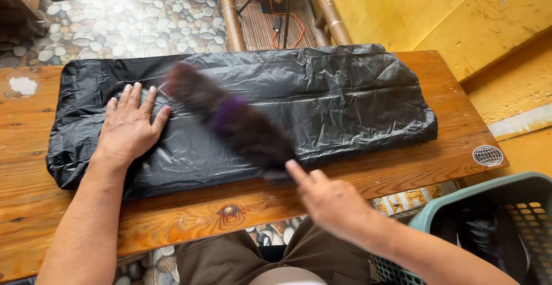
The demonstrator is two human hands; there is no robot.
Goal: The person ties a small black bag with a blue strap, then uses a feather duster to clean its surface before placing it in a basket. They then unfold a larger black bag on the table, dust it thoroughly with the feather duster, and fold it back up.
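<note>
The right hand [333, 201], lower centre, has its grip pinching a blurred dark brush [230, 118] with a purple band, lying across the black plastic sheet [345, 101]. The left hand [129, 127] presses flat, fingers spread, on the sheet's left part, mid-frame on the wooden worktop [172, 216].

1. Brush [233, 123] in right hand [330, 201]: motion-blurred, shape unclear; grip unreadable.
2. Basket [460, 201]: cut by right and bottom edges.
3. Bench [34, 199]: left end out of frame.
</note>
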